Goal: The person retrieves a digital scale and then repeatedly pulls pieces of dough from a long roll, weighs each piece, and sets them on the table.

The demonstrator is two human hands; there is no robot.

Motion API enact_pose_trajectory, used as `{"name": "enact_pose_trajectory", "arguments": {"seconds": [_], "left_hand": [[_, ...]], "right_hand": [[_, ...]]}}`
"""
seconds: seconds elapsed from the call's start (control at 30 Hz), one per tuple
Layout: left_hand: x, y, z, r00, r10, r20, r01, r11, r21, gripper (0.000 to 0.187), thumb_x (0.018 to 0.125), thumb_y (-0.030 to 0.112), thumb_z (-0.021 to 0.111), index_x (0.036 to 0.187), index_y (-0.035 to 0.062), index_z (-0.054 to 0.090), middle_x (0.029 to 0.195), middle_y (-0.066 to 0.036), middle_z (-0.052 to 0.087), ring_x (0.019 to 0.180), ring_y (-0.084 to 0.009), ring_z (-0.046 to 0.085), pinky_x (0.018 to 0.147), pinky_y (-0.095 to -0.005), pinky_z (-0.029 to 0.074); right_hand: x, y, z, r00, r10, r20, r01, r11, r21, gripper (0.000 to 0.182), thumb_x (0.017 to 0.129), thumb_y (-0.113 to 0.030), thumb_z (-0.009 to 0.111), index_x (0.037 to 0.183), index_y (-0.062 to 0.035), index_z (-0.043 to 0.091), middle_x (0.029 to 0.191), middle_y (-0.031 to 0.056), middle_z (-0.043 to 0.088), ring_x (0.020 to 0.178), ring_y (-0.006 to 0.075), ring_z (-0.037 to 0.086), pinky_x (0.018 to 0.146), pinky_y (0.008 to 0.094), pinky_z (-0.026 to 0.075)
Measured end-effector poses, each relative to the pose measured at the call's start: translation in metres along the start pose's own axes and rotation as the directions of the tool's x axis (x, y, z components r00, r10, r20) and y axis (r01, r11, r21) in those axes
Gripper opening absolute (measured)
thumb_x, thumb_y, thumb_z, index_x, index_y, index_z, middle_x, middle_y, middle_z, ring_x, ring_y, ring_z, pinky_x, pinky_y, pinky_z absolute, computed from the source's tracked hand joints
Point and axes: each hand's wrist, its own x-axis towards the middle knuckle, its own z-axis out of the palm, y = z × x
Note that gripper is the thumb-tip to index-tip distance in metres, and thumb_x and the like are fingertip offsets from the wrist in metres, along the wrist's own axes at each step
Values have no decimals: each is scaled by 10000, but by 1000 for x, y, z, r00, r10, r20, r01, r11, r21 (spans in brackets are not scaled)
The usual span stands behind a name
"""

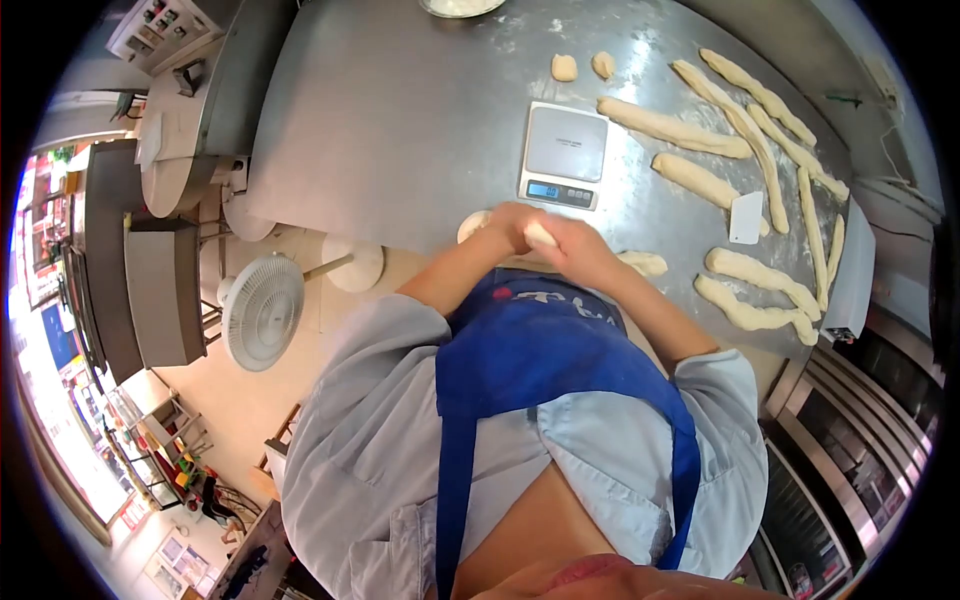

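Note:
Both hands meet at the near edge of the metal table, just below a digital scale [566,145] with a lit blue display. My left hand [513,228] and my right hand [580,248] close round a small piece of pale dough [540,234], which shows between them. A round dough piece [473,226] lies beside my left hand, partly hidden by the wrist. To the right of my right hand, another dough piece [643,263] sits partly behind the forearm. The scale's plate holds nothing.
Long dough strips [672,128] lie across the floured metal table [370,130] on the right, with a white scraper [746,218] among them. Two small dough lumps [564,68] sit beyond the scale. A bowl [460,6] is at the far edge. A fan [262,311] stands left.

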Motion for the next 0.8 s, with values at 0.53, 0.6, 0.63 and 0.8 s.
{"name": "enact_pose_trajectory", "arguments": {"seconds": [0.53, 0.6, 0.63, 0.8], "left_hand": [[-59, -8, -24, 890, -413, -194, 377, 905, -197, 578, 816, 454, 706, 1224, 68, 567, 1128, -158, 648, 1071, -340, 612, 876, -437, 492], [-52, -13, -29, 906, -406, -119, 330, 854, -403, 574, 848, 498, 666, 1222, 72, 577, 1130, -161, 662, 1048, -344, 631, 864, -428, 501], [-50, -13, -33, 924, -377, -70, 308, 838, -450, 592, 839, 547, 653, 1190, 72, 604, 1112, -167, 673, 1018, -345, 644, 848, -423, 506], [-34, -2, -65, 953, -142, 268, 247, 875, -415, 591, 741, 584, 713, 1047, 80, 683, 1014, -155, 703, 924, -327, 670, 800, -415, 515]], "right_hand": [[42, 46, 49, 996, -70, 62, 81, 980, -183, 451, 713, -192, 709, 1141, -117, 587, 1045, 122, 657, 1002, 355, 620, 815, 447, 507], [41, 44, 35, 994, 18, 107, 2, 982, -189, 435, 716, -230, 722, 1118, -118, 598, 1019, 127, 670, 971, 352, 636, 794, 450, 515], [38, 39, 24, 981, 105, 162, -70, 976, -205, 424, 719, -268, 735, 1095, -119, 609, 993, 132, 683, 941, 350, 652, 773, 454, 522], [15, 40, 1, 902, 330, 279, -243, 921, -305, 429, 726, -359, 740, 1054, -99, 649, 944, 147, 699, 912, 345, 668, 776, 459, 527]]}}
